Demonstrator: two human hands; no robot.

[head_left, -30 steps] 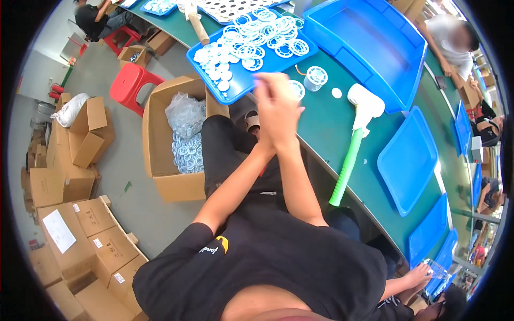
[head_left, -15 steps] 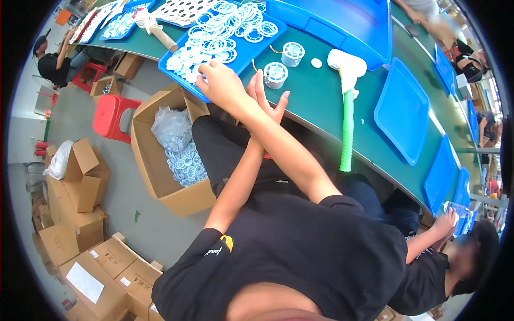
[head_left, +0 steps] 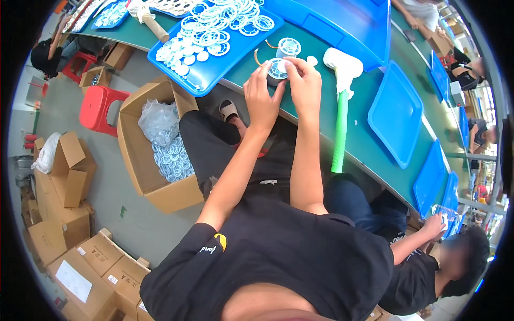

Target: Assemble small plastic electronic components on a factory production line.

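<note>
Support for the near cylinder [head_left: 274, 68], upright on the counter [head_left: 356, 128], seemingly comes from the left hand [head_left: 261, 99], clasped around its side, while the right hand [head_left: 306, 88] pinches a white disc [head_left: 282, 65] at the cylinder's top, a fingertip grip likely suiting fine control.
</note>
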